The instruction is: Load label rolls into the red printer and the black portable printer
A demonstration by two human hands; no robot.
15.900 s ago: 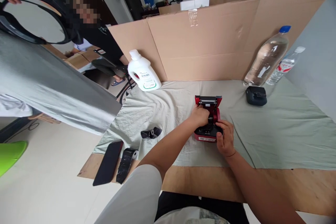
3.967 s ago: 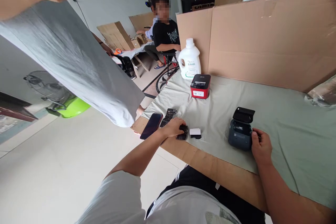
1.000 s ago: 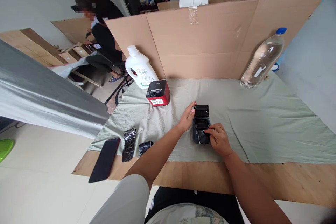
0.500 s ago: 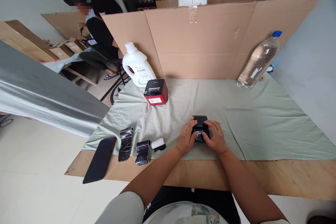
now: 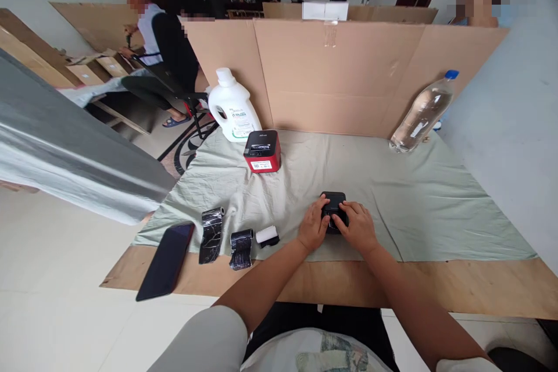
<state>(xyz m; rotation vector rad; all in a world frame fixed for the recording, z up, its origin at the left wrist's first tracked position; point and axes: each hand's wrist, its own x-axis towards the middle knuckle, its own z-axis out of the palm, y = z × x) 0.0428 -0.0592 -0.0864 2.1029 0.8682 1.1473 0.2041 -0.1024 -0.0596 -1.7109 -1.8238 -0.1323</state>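
A person sits at a table, seen from a head camera looking down. Both hands rest on a small black printer [image 5: 334, 203] lying on a pale green cloth [image 5: 414, 197], just past the table's near edge. The left hand [image 5: 313, 225] covers the printer's left side and the right hand [image 5: 358, 226] its right side, fingers curled close over the top, so only the far end of the lid shows. The hands hide the front of the printer, and whether they grip it or only press on it is hard to tell.

At 10 o'clock from the hands stands a red printer [image 5: 262, 151], lid shut, with a white jug [image 5: 232, 106] just behind it. At 9 o'clock lie a white roll [image 5: 267, 235], two black wrappers [image 5: 240, 247] [image 5: 211, 233] and a dark phone [image 5: 165, 260], which overhangs the bare wood. At 1 o'clock a clear bottle [image 5: 419, 113] leans against the cardboard wall [image 5: 331, 75]. Other people, partly cut off, show beyond the wall at 11 and 1 o'clock.

A second ago the black printer's lid stood open, with the right hand inside and the left hand at the lid. Now the lid is down and both hands lie over it.
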